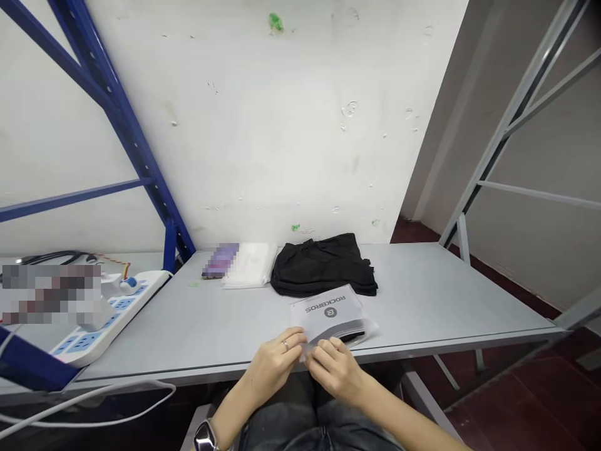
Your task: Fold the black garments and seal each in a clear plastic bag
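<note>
A clear plastic bag [323, 313] printed with the ROCKBROS name lies near the table's front edge, its lettering upside down to me. Something dark, which looks like folded black fabric, shows inside its near right side. My left hand [279, 357], with a ring on one finger, pinches the bag's near left corner. Close beside it, my right hand [334, 366] has its fingers bent and closed on the same edge. The fingertips of both hands almost meet there. Just behind the bag sits a pile of black cloth [323, 266].
A stack of white plastic bags [251, 264] lies left of the cloth, beside a purple blurred item [220, 260]. Farther left is a white power strip [117, 316] with plugs and cables. Blue shelf posts [136, 147] and a white wall panel [291, 125] bound the grey table [432, 300].
</note>
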Demonstrator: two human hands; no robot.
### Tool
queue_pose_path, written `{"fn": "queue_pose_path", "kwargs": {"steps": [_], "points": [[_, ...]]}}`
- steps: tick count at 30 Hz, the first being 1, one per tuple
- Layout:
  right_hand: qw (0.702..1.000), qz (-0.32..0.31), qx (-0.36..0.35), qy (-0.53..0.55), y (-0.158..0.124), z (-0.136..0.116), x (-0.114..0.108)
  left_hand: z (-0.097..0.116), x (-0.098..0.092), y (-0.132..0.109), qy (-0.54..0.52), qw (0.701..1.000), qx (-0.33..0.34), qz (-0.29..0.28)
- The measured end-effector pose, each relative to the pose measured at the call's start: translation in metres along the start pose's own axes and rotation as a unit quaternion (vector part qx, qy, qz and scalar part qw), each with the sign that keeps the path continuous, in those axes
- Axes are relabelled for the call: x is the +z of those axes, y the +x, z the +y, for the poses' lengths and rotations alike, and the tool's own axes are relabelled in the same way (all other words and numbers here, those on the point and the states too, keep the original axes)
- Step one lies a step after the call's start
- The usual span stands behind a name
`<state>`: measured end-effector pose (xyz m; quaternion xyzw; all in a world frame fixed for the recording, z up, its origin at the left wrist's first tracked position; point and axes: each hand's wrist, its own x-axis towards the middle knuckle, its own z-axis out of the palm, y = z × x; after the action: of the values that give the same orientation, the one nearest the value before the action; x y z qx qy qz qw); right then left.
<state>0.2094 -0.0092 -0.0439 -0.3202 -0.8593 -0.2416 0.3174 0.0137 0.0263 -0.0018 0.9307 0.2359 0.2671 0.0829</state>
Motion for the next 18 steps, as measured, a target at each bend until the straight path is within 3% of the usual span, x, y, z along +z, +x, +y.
{"fn": "queue_pose_path", "kwargs": {"steps": [4, 13, 18], "points": [[0.998, -0.045, 0.042, 0.007, -0.012, 0.019, -0.005, -0.007, -0.012, -0.002, 0.013, 1.0, -0.008, -0.02], [0.994, 0.005, 0.064, -0.087, -0.05, 0.059, -0.038, -0.031, -0.035, -0.018, 0.066, 0.998, -0.008, 0.004], [0.99, -0.051, 0.13, -0.029, -0.055, 0.063, -0.055, -0.04, -0.038, -0.031, 0.094, 0.995, -0.03, -0.01]]}}
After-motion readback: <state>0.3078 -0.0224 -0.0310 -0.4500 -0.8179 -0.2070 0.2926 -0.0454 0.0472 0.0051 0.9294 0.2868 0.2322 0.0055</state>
